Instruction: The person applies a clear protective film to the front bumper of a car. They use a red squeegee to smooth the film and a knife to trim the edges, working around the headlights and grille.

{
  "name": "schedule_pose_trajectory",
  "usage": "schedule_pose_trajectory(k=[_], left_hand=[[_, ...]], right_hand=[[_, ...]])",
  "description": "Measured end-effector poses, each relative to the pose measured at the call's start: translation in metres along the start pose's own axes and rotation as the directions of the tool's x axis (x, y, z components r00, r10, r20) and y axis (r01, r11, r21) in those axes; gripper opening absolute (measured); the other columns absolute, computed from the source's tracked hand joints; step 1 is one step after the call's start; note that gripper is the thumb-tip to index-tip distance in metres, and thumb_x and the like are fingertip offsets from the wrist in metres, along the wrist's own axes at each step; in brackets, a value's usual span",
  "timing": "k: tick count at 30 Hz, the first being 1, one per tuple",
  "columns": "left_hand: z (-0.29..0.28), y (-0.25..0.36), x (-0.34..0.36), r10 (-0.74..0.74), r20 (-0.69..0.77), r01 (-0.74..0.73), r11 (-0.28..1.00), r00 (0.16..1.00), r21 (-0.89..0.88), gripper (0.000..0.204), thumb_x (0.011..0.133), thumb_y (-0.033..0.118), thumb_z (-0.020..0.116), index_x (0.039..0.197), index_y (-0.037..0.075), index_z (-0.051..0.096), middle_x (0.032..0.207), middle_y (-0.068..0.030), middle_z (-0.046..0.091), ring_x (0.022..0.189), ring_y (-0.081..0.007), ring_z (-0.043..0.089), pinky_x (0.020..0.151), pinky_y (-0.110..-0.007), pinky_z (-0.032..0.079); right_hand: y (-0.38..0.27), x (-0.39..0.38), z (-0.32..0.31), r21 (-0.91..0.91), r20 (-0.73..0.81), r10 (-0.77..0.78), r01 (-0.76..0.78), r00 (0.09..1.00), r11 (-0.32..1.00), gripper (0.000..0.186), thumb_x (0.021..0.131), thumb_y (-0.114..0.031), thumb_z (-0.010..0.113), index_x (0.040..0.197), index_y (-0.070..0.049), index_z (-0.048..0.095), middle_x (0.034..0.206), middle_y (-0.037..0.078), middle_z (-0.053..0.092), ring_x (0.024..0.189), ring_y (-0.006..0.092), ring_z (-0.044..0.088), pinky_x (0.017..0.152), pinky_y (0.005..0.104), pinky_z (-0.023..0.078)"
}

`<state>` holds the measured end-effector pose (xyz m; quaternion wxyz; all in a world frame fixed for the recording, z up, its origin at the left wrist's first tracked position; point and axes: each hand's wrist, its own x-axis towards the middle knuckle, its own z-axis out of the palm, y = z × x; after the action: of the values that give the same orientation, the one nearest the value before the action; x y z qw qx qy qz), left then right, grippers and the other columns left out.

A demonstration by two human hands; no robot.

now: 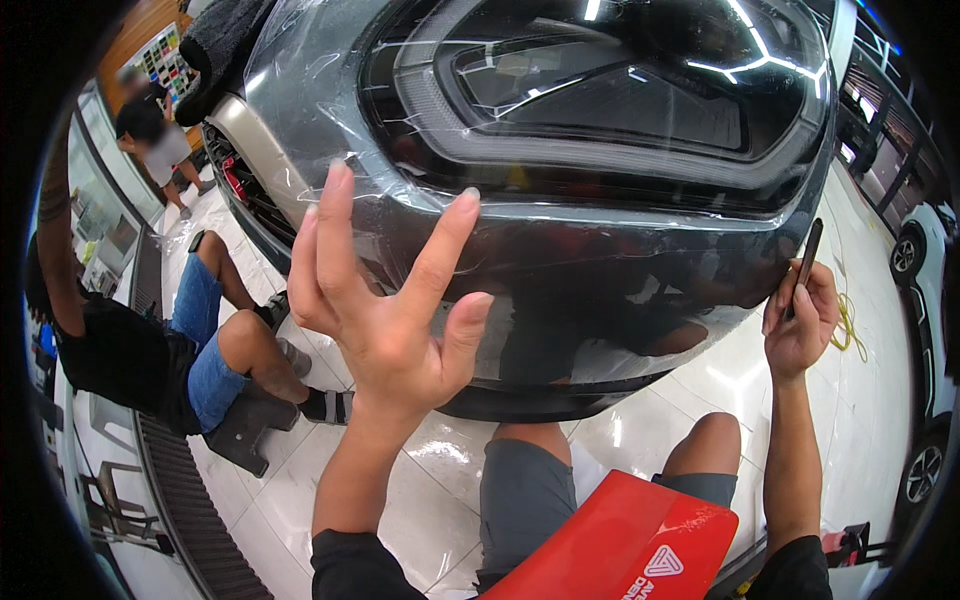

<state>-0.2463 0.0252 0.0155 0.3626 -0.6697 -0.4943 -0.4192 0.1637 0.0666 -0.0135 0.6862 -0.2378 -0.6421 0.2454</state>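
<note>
My left hand (380, 330) has its fingers spread wide, their tips on or just at wrinkled clear film (310, 115) on the dark grey car body (610, 270), below and left of the large tail light (610, 130). At the body's right edge, my right hand (800, 320) grips a slim dark tool (812, 245), held upright. The film reaches down over the curved panel, with loose creases near my left fingertips. Below, a red pouch or board (570, 540) lies between my forearms, over my grey shorts.
A co-worker in blue shorts (205, 380) sits on a dark low stool (250, 435) at left, close to the car. Another person (155, 135) stands farther back. A white car (920, 290) stands at right. Yellow cord (848, 330) lies on the tiled floor (430, 470).
</note>
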Motion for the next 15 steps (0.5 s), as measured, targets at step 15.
schedule_pose_trajectory(k=[15], left_hand=[[-0.007,0.001,0.007,0.024,0.110,-0.013,0.995,0.994,-0.102,0.045,0.101,0.045,0.058,0.139,0.024,0.068,0.165,-0.0193,0.027,0.149,-0.0400,0.016,0.120,-0.051,0.009]], right_hand=[[-0.053,-0.022,0.072,-0.483,0.095,-0.088,0.123,0.992,0.867,0.036,0.104,0.002,0.049,0.139,0.001,0.057,0.104,0.008,0.063,0.083,0.0118,0.055,0.075,0.0240,0.046]])
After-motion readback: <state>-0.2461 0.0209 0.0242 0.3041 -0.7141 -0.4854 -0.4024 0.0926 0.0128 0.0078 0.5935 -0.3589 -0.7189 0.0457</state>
